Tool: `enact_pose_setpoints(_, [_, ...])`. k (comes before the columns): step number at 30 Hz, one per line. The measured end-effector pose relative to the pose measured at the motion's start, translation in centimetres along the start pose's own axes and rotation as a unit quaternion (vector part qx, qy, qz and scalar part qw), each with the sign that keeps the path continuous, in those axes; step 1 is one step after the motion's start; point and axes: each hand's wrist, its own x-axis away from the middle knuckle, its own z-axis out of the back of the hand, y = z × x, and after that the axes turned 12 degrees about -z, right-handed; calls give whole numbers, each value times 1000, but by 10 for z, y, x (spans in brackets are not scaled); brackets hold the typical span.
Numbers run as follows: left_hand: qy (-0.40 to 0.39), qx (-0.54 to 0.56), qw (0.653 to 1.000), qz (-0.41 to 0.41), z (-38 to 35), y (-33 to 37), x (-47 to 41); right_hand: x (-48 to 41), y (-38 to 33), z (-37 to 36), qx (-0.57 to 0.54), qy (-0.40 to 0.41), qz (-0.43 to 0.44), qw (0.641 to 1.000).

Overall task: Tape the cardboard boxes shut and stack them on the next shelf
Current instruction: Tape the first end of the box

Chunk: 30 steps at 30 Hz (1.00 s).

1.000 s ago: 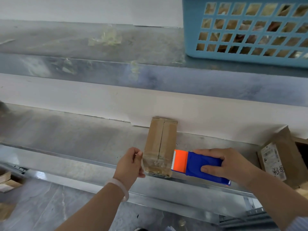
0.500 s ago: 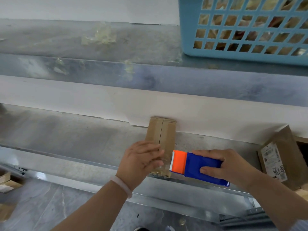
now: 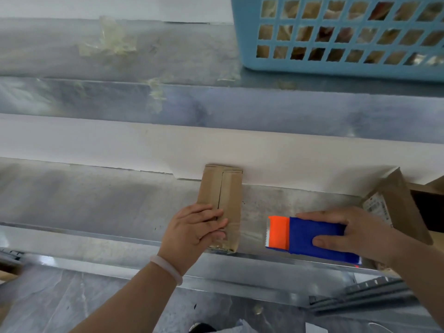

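Note:
A narrow cardboard box (image 3: pixel 227 188) lies on the metal shelf (image 3: pixel 96 203) with its far end against the white back wall. Clear tape shines over its near end. My left hand (image 3: pixel 194 227) presses flat on the near part of the box, fingers straight. My right hand (image 3: pixel 355 234) grips a blue and orange tape dispenser (image 3: pixel 302 236) a short way right of the box, with its toothed edge facing the box and a gap of bare shelf between them.
An open cardboard box (image 3: pixel 398 207) with a printed label stands at the shelf's right end. A light blue plastic basket (image 3: pixel 336 66) sits on the upper shelf at top right. Old tape scraps stick to the upper shelf. The floor lies below the shelf's front edge.
My left hand moved from the box's near left corner onto its top and now presses there. The tape dispenser pulled away to the right, off the box.

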Motion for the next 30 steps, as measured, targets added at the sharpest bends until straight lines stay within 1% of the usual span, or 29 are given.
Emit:
enact_pose_setpoints(2, [2,-2,1000,-4,-1,-1,0,3,-5,2,54,13,-11,998])
enact_pose_setpoints(4, [4,-2,1000,-3,-3,-1,0,3,-15,-7,134,40,-30,990])
enact_pose_setpoints(8, [-8,-5,1000,0,-2,0,0,-5,-29,-38,280,105,-37,953])
enact_pose_setpoints(12, [-4,-8,1000,-2,-2,1,-2,-12,-34,-66,359,150,-27,921])
enact_pose_setpoints(14, [0,-3,1000,6,-3,1,0,-16,-33,-72,392,151,-25,907])
enact_pose_setpoints(16, [0,-2,1000,12,-1,1,0,-17,-27,-70,402,144,-55,903])
enact_pose_setpoints(17, [0,-1,1000,12,-1,2,1,-16,-21,-67,393,155,-71,904])
enact_pose_setpoints(20, [-3,3,1000,11,0,1,-1,-20,0,-57,370,241,-91,893])
enact_pose_setpoints(23, [-2,1,1000,21,1,3,0,-37,20,-50,364,323,-68,871])
enact_pose_setpoints(25, [-1,4,1000,28,1,6,-1,-52,33,-48,396,328,-74,854])
enact_pose_setpoints(27, [-3,5,999,34,2,8,-1,-63,46,-49,417,317,-79,848])
enact_pose_setpoints(29, [-11,6,999,39,4,9,-1,-68,59,-56,417,323,-46,848])
enact_pose_setpoints(30, [-16,5,999,41,5,9,-1,-68,65,-61,415,349,-10,840])
